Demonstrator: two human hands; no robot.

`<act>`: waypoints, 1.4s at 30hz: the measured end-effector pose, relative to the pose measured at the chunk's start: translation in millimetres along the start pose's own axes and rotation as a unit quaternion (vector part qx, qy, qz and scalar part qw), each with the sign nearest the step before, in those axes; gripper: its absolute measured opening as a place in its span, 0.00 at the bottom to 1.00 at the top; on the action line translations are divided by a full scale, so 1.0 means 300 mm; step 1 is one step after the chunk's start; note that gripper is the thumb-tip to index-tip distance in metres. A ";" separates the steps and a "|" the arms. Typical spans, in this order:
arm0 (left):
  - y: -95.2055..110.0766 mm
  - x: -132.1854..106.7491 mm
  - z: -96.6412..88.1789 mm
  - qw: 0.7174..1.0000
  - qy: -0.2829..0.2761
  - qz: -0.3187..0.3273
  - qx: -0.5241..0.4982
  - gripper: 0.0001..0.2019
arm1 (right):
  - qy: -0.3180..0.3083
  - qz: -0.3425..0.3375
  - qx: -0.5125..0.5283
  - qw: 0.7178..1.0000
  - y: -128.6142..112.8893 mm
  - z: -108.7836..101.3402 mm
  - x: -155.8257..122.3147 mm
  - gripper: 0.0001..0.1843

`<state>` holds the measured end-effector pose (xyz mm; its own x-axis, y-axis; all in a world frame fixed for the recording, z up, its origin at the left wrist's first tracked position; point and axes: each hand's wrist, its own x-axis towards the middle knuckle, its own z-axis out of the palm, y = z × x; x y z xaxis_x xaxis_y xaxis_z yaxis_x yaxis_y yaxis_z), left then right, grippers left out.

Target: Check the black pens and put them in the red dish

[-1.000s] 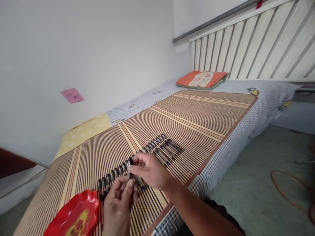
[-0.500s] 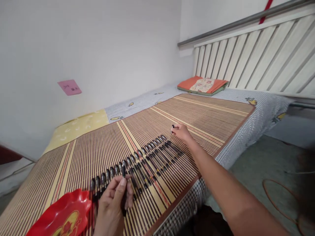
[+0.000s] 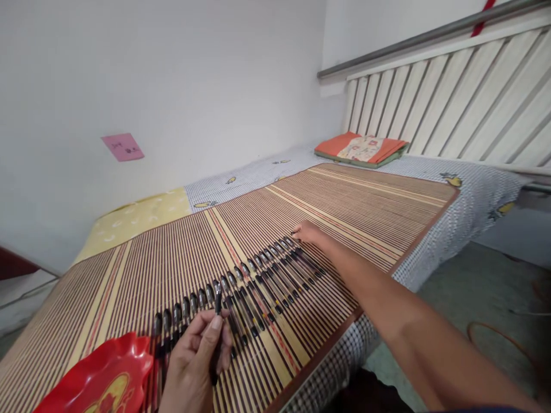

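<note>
My left hand (image 3: 198, 353) is closed around a black pen (image 3: 218, 299), its bare tip pointing up. At the far right end of a row of pen caps, my right hand (image 3: 307, 232) pinches a small dark pen cap (image 3: 294, 232), mostly hidden by the fingers, close to the mat. The row of dark pen caps (image 3: 186, 306) runs diagonally over the striped bamboo mat (image 3: 241, 229). Below the caps, on the near side, lie several pen barrels (image 3: 247, 304), side by side. My left hand covers part of both rows.
A red scalloped plate (image 3: 90, 373) sits at the lower left of the mat. Folded orange cloth (image 3: 336, 146) lies at the far end near the white slatted headboard (image 3: 413, 97). The bed's checked edge (image 3: 357, 344) drops to the floor on the right.
My right hand has come down and slightly left with the pen cap, to the end of the cap row. My left hand keeps its pen, now tilted slightly. The view has shifted a little.
</note>
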<state>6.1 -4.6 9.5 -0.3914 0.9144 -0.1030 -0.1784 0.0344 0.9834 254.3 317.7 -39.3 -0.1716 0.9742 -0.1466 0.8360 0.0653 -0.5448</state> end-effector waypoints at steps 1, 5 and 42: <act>0.000 -0.002 -0.001 1.000 -0.001 0.004 0.001 0.18 | 0.001 -0.004 -0.007 1.000 0.002 -0.003 0.000 0.16; -0.002 -0.004 -0.003 1.000 0.003 0.013 0.007 0.17 | 0.003 -0.013 -0.026 1.000 0.005 -0.002 0.004 0.16; 0.015 -0.015 0.037 1.000 0.007 0.015 0.003 0.19 | 0.075 -0.012 0.103 0.992 -0.067 -0.043 -0.124 0.14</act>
<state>17.1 -3.9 15.9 -0.4099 0.9091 -0.0749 -0.1607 0.0088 0.9870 250.5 283.0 -12.2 -0.0988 0.9950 -0.0152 0.7056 0.0592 -0.7062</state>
